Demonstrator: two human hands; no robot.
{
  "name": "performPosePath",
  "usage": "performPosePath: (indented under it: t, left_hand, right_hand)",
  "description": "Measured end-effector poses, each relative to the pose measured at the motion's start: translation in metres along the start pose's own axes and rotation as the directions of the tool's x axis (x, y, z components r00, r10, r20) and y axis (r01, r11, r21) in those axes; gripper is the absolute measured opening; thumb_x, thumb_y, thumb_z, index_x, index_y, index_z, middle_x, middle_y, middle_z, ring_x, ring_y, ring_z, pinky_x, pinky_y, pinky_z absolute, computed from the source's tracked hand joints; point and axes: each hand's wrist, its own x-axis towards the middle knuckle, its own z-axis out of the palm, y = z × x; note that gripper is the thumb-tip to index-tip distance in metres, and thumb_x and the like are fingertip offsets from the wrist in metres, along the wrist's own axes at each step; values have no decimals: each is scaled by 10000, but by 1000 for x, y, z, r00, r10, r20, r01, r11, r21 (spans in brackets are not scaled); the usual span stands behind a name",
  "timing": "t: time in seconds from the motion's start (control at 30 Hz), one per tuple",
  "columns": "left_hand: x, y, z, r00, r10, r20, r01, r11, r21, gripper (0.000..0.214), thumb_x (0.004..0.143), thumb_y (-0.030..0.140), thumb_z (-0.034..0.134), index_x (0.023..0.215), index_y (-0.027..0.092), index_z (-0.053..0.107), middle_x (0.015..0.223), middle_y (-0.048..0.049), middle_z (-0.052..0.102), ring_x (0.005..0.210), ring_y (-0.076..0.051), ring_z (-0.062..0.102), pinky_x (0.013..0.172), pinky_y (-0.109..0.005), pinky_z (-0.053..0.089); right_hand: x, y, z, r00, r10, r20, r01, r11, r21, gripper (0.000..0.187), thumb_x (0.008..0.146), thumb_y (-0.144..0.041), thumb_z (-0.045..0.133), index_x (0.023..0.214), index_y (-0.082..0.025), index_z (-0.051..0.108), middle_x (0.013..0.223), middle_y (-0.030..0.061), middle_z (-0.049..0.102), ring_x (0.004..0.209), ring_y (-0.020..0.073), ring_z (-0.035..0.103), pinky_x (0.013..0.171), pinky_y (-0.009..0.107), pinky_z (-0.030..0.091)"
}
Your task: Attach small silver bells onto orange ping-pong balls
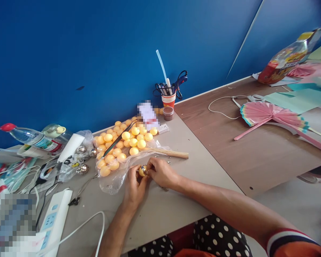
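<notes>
"Ball first: where is it, and what has hold of it?"

"The small yellow ball (142, 170), with silvery patches on it, is between the two hands, at the grey tabletop (200, 166). The left hand (135, 186) grasps it between thumb and fingers, and the right hand (162, 172) has its fingertips against the ball's right side."

"Is the right one pinching something?"

"I cannot tell; the fingers hide whatever may lie between them and the ball."

"How would you work it well?"

"I'd give the left hand the steadying, firm but light, since a thin shell might dent, and leave the right only the fine work. Rolling the ball within the left fingers seems better than reaching around it, so the worked spot faces up."

"And the surroundings?"

"Small shiny bits (168, 162) lie just beside the right hand, handy but easily knocked, so I'd keep that wrist lifted. The clear plastic bag (111, 185) spreads close to the left hand; its loose edge could snag."
</notes>
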Motion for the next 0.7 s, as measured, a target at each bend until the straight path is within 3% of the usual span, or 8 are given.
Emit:
performPosePath:
  t: [0.17, 0.27, 0.37, 0.53, 0.7]
  left_hand:
    - [2, 14, 5, 993, -104, 55, 111, 984, -141, 376, 773, 348, 701, 1084, 206, 542, 882, -43, 658, 768, -185, 653, 681, -316, 544]
    - [5, 25, 8, 988, -125, 95, 147, 947, -287, 358, 792, 349, 692, 1067, 202, 515, 863, -27, 649, 740, -157, 651, 673, -289, 544]
    - [8, 31, 6, 989, -126, 74, 144, 927, -347, 398, 778, 347, 713, 1087, 206, 508, 907, -27, 631, 760, -144, 643, 706, -293, 558]
    - [9, 28, -3, 993, -110, 44, 119, 941, -317, 467, 795, 408, 683, 1189, 224, 514, 1031, -65, 608, 800, -165, 649, 768, -359, 585]
    - [10, 25, -5, 990, -121, 66, 134, 951, -277, 451, 796, 405, 685, 1186, 226, 545, 998, -65, 629, 757, -186, 683, 775, -379, 582]
  right_hand:
    - [6, 2, -4, 999, -31, 40, 28, 998, 63, 129, 677, -56, 534, 698, -180, 509, 672, -26, 567, 627, 108, 503, 559, 204, 351]
    - [9, -1, -17, 993, -74, 93, 58, 985, 163, 64, 747, -159, 569, 701, -174, 525, 647, -31, 553, 602, 102, 487, 560, 210, 369]
    - [10, -6, -34, 991, -109, 71, 99, 985, 140, 84, 793, -235, 569, 743, -168, 559, 653, -35, 535, 585, 97, 465, 559, 217, 374]
    - [9, -10, -50, 966, -143, 213, 184, 965, -186, 42, 770, -157, 598, 768, -177, 634, 788, 4, 653, 695, 129, 555, 643, 234, 403]
    - [10, -8, -50, 961, -53, 270, 200, 807, -556, 170, 808, -175, 603, 963, -174, 671, 1022, 89, 709, 917, 223, 635, 818, 301, 418]
